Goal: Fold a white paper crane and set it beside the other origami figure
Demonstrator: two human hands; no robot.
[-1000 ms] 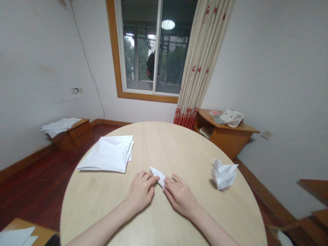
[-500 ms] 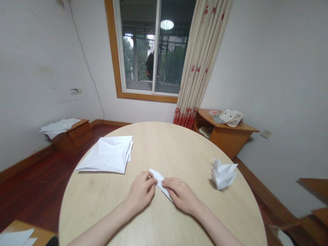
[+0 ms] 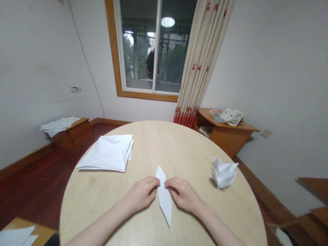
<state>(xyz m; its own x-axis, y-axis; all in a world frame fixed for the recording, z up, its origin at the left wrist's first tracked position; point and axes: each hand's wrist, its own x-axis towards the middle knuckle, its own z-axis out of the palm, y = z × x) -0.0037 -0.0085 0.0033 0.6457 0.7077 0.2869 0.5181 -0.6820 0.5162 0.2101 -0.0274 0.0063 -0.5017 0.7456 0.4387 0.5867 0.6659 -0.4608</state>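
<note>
A narrow strip of folded white paper (image 3: 164, 201), pointed at both ends, lies lengthwise in front of me on the round wooden table (image 3: 176, 147). My left hand (image 3: 144, 191) pinches its left edge near the upper part, thumb and fingers together. On the opposite edge, at about the same height, my right hand (image 3: 182, 193) pinches it too. The fingertips of both hands nearly meet across the paper, and its long lower part shows between the wrists.
To the left lies a stack of creased white paper sheets (image 3: 109, 153). A pointed folded paper piece (image 3: 224, 174) stands on the right side. Past the table are a corner desk (image 3: 230, 136) with a cloth bag (image 3: 232, 116) and a low drawer cabinet (image 3: 77, 135) bearing papers.
The folded paper has turned from a slant to nearly upright in view and shows a broader face with a longer lower point. Both hands have shifted to grip its opposite edges.
</note>
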